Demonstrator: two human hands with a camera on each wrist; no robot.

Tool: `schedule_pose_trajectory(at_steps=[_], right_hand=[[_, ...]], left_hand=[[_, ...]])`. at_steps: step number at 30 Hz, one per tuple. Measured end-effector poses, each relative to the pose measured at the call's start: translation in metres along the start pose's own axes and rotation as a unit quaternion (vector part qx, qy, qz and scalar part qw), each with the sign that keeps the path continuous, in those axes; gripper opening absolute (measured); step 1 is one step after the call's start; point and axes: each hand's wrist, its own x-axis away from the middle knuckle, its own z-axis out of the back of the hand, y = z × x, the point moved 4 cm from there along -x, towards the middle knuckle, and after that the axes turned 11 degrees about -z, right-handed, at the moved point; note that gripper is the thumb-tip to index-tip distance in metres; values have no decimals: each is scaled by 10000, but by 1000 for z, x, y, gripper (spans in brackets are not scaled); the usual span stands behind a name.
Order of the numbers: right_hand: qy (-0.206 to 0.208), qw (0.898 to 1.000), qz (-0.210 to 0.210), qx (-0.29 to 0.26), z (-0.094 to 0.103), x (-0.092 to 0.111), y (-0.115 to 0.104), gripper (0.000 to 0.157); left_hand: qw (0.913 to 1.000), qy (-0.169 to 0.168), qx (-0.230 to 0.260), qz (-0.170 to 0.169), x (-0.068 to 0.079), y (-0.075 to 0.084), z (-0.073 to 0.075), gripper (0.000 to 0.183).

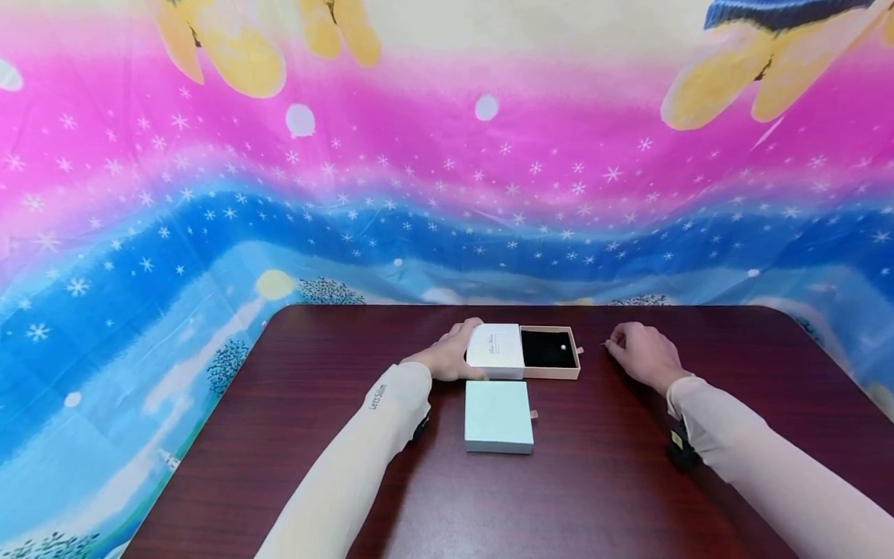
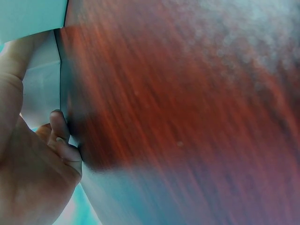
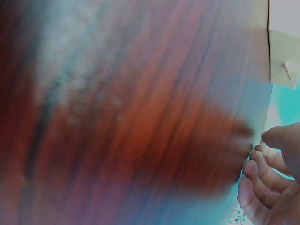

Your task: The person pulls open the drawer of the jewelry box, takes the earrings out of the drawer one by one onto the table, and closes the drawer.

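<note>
My left hand grips a white sliding jewelry box by its left end, thumb on the near side and fingers at the far side. Out of its right side sticks a drawer lined with a black pad. One small pale bead-like stud shows on that pad. To the right of the drawer, apart from it, my right hand pinches a tiny thin piece between thumb and forefinger, low over the table. That piece is too small to identify.
A closed pale mint box with a ribbon tab lies just in front of the white box. Both stand on a dark red wooden table. Behind the table's far edge hangs a colorful printed cloth.
</note>
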Motion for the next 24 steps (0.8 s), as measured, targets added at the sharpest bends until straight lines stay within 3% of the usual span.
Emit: schedule_pose_trajectory(at_steps=[24], right_hand=[[-51, 10000, -3, 49, -1, 1, -1, 18]], left_hand=[[10000, -18, -13, 13, -1, 1, 0, 97]])
